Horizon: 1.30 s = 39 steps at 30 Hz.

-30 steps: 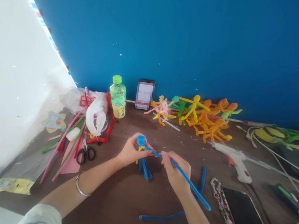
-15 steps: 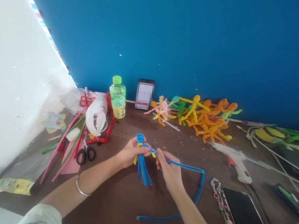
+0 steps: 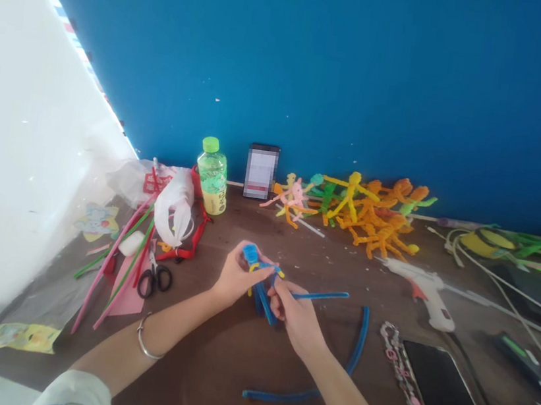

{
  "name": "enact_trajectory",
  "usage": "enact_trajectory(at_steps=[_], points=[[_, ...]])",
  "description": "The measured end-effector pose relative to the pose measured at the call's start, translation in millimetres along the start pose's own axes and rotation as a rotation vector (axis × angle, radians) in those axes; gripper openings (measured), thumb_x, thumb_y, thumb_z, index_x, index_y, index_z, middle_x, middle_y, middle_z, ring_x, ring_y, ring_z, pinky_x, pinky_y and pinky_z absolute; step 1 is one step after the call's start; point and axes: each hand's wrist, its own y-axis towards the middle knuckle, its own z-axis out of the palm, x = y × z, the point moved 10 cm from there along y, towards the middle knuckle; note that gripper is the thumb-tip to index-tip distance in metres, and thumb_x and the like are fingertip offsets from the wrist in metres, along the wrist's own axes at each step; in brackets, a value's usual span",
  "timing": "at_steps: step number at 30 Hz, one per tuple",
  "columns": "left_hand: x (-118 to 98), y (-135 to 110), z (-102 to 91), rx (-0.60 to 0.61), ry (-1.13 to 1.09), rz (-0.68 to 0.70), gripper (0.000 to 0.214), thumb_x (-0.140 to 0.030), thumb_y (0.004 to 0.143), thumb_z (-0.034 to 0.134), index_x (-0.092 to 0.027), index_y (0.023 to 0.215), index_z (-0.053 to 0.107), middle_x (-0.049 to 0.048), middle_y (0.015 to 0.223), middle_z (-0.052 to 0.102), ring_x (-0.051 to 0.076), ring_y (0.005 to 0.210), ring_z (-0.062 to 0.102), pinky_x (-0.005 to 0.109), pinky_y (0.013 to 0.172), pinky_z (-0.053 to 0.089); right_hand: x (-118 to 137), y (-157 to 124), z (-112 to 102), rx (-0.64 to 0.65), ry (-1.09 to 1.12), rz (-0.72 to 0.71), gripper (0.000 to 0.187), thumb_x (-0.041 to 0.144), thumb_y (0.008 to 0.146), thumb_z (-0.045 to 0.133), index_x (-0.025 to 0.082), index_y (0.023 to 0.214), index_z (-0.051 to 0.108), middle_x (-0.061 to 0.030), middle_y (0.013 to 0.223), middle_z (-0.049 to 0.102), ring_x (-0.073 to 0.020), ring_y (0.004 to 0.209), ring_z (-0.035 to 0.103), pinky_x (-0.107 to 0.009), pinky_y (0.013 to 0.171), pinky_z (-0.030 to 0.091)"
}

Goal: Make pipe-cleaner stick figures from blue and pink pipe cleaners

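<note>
Left hand (image 3: 235, 279): fingers pinching the blue figure (image 3: 253, 260) below its head, just above the surface (image 3: 209, 367), near the middle.
Right hand (image 3: 299, 318): fingers pinching a blue pipe cleaner (image 3: 325, 296) that joins the figure and points right.
Right of hands: curved blue strand (image 3: 357, 347), lying flat.
Far side: orange figures (image 3: 377, 226), bottle (image 3: 212, 178).

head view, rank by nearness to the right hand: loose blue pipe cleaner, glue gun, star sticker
1. loose blue pipe cleaner, on the table just right of the right hand
2. glue gun, farther right
3. star sticker, far left
</note>
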Motion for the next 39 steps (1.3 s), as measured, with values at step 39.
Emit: enact_trajectory(at_steps=[39], points=[[38, -4, -2.9, -0.054, -0.355, -0.382, 0.041, -0.011, 0.055, 0.076, -0.016, 0.084, 0.048, -0.0021, 0.072, 0.059, 0.015, 0.08, 0.064, 0.025, 0.078, 0.051, 30, -1, -13, -0.122, -0.276, -0.307, 0.034, 0.049, 0.081, 0.045, 0.016, 0.077, 0.055, 0.0032, 0.051, 0.048, -0.0082, 0.038, 0.043, -0.021, 0.039, 0.038]])
